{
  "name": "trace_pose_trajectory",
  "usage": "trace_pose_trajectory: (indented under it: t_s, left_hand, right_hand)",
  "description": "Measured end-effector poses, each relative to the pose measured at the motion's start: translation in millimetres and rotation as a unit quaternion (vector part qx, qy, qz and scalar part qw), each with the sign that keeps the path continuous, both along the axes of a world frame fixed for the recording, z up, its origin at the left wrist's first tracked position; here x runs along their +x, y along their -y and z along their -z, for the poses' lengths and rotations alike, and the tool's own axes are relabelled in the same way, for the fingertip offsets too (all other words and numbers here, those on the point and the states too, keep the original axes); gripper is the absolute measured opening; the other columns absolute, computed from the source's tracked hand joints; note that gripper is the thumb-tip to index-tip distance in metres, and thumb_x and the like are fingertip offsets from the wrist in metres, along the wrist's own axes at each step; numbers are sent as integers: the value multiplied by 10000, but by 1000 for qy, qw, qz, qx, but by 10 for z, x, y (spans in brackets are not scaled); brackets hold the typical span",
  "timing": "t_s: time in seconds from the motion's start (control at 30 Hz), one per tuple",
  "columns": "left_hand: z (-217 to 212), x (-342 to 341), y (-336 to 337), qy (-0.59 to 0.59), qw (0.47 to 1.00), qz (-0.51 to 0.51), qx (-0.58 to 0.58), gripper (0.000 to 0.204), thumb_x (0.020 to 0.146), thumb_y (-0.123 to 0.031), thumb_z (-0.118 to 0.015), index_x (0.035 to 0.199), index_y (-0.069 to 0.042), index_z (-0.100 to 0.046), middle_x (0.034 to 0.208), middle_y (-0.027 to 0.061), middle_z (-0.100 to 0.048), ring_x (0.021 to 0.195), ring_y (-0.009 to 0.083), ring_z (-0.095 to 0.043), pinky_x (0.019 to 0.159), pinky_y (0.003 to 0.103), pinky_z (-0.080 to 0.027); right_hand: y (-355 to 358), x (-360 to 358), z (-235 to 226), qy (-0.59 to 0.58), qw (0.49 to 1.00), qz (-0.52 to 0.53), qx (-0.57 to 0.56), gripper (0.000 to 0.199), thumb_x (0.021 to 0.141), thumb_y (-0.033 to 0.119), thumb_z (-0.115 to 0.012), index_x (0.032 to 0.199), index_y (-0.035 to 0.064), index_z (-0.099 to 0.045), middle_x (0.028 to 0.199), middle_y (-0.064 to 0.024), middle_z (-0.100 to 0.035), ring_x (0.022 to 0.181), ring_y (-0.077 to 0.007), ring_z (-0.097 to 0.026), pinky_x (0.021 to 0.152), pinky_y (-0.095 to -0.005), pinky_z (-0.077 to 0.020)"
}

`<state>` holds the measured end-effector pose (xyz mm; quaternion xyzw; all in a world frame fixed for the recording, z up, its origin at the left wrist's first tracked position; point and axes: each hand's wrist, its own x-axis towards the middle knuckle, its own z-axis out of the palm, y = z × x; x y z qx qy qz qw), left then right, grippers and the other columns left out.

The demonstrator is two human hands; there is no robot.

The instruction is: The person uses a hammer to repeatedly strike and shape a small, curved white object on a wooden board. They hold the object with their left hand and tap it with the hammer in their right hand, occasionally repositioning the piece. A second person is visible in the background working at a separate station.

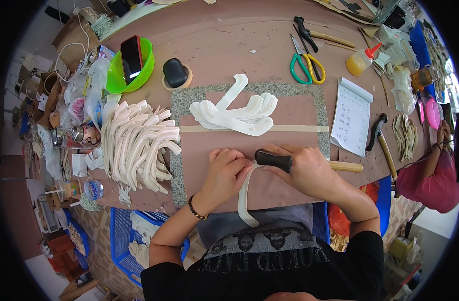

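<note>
A slim cream strip hangs over the near edge of the table, its upper end pinched in the left hand, while the right hand is wrapped around a black-headed hammer just beside that end. Beyond, a heap of pale strips lies along the left of a speckled slab, which bears stacked white strips; farther off are scissors and a green bowl holding a phone
</note>
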<state>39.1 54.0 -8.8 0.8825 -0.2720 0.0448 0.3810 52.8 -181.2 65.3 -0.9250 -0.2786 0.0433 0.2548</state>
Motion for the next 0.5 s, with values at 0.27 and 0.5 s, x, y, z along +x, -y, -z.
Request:
trace_pose_trajectory:
  t_s: [0.27, 0.5]
  left_hand:
    - [-96, -81, 51, 63, 995, -66, 38, 142, 795, -99, -783, 926, -78, -734, 918, 20, -612, 927, 220, -575, 910, 410, -378]
    - [-13, -118, 9, 87, 996, -16, 20, 166, 791, -88, -774, 938, -34, -719, 951, 40, -599, 948, 250, -575, 910, 417, -414]
  right_hand:
    - [-107, 48, -108, -85, 996, 18, -23, 410, 900, 284, -743, 1249, 76, -694, 972, -163, -711, 786, -380, -693, 692, -449, -559]
    - [-112, 55, -90, -85, 996, 16, -30, 404, 903, 284, -739, 1247, 77, -693, 973, -162, -711, 782, -381, -690, 687, -447, -560]
